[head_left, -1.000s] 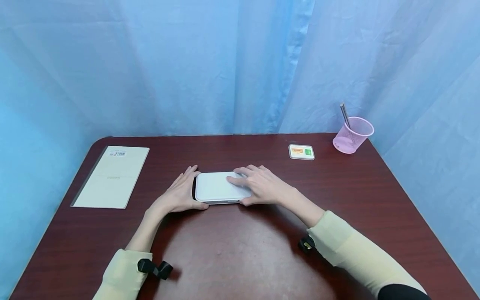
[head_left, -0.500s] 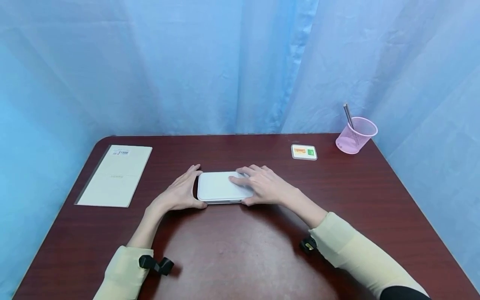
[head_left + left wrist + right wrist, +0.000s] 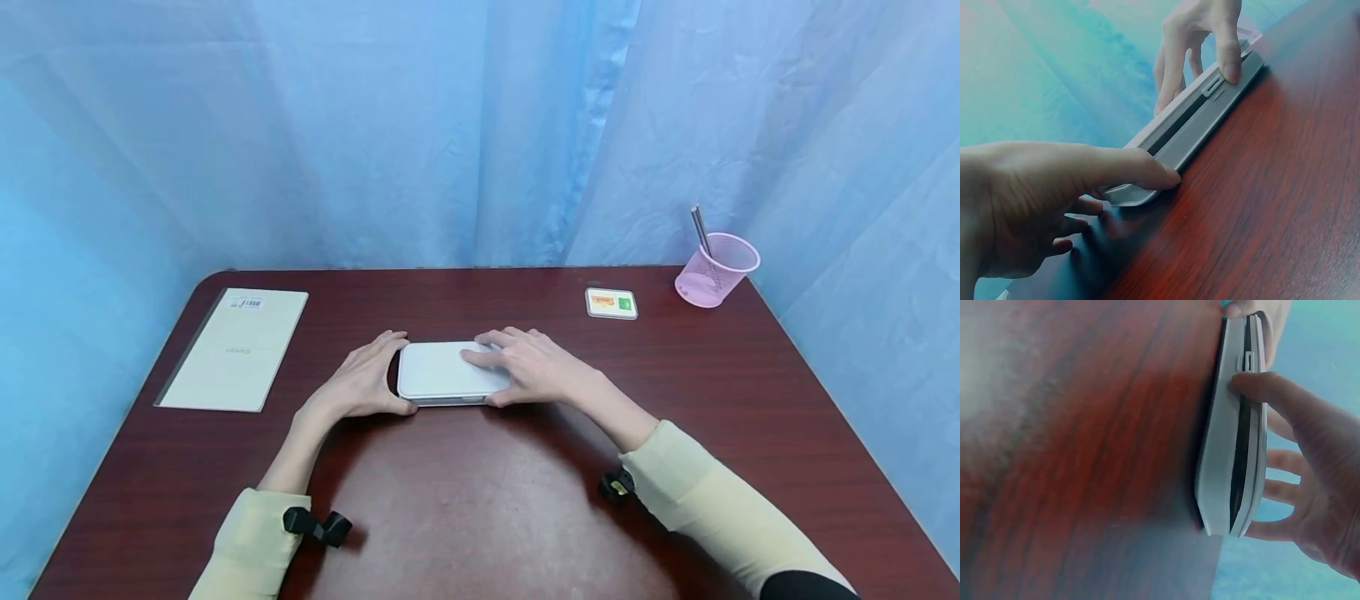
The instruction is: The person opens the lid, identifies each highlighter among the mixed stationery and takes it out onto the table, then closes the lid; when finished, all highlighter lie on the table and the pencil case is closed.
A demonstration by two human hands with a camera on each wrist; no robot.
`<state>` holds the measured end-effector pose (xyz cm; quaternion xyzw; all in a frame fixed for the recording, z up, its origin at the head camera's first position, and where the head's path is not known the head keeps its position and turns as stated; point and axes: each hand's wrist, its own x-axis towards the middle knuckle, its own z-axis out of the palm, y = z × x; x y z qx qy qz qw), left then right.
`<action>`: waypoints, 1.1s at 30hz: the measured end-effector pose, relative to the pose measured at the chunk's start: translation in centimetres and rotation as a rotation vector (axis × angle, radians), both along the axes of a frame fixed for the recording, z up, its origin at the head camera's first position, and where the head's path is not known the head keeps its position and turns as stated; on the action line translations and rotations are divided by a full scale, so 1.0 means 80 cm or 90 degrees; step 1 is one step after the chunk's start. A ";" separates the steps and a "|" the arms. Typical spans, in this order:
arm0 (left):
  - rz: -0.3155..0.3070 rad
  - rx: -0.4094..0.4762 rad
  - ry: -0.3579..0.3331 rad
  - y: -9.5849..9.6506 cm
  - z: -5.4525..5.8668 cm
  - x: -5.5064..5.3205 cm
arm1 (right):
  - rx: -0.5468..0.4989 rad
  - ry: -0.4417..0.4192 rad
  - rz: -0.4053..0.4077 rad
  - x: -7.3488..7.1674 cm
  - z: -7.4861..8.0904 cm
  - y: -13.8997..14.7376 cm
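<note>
A flat white case [image 3: 442, 371] with rounded corners lies on the table in the head view, its long side toward me. My left hand [image 3: 365, 379] spans its left end, thumb at the near corner and fingers reaching toward the far side. At the right end, my right hand [image 3: 536, 367] grips the case, thumb on the near edge and fingers over the lid and far edge. The left wrist view shows a small latch [image 3: 1213, 85] on the near side and a dark gap between lid and base. My right thumb [image 3: 1257, 384] touches the side by the latch in the right wrist view.
A pale notebook [image 3: 236, 354] with a dark spine lies at the left. Farther back on the right is a small card-like case [image 3: 611, 303] with orange and green marks. A pink mesh cup [image 3: 712, 275] holding thin sticks stands at the back right corner, before blue curtains.
The head view has shifted slightly, so all things on the table appear a little farther right. Both hands keep the same hold on the white case.
</note>
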<state>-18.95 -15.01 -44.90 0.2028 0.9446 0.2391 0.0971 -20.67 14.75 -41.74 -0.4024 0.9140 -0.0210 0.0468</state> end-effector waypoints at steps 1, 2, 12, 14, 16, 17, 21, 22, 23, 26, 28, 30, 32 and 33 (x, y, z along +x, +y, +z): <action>0.001 0.001 -0.003 0.001 0.000 0.000 | 0.000 -0.006 -0.001 -0.001 0.001 0.000; 0.002 0.003 -0.007 0.001 0.000 0.000 | -0.003 -0.015 -0.002 -0.002 0.002 0.000; 0.004 0.024 -0.007 0.000 -0.002 0.000 | -0.088 -0.190 0.001 -0.026 0.019 0.010; 0.005 0.027 -0.005 -0.001 -0.003 0.000 | -0.110 -0.231 0.009 -0.034 0.020 0.012; 0.006 0.027 -0.004 -0.001 -0.003 0.000 | -0.130 -0.266 0.017 -0.041 0.020 0.016; 0.007 0.026 -0.006 0.000 -0.003 0.000 | -0.140 -0.284 0.018 -0.044 0.020 0.017; 0.013 0.015 -0.017 0.001 -0.002 0.000 | -0.184 -0.336 0.013 -0.052 0.023 0.023; 0.014 0.012 -0.020 0.001 -0.002 0.000 | -0.196 -0.348 0.007 -0.054 0.025 0.024; 0.015 0.010 -0.022 0.001 -0.002 0.001 | -0.208 -0.360 0.000 -0.055 0.026 0.025; 0.018 0.004 -0.023 0.000 -0.002 0.000 | -0.239 -0.388 -0.028 -0.060 0.029 0.027; 0.019 0.006 -0.020 -0.001 -0.002 0.000 | -0.262 -0.399 -0.057 -0.064 0.030 0.028; 0.020 0.014 -0.016 -0.002 -0.002 0.001 | -0.284 -0.391 -0.084 -0.069 0.031 0.028; 0.018 0.024 -0.013 -0.003 -0.002 0.001 | -0.303 -0.369 -0.112 -0.074 0.032 0.028; 0.020 0.028 -0.015 -0.004 -0.002 0.001 | -0.313 -0.356 -0.122 -0.077 0.032 0.028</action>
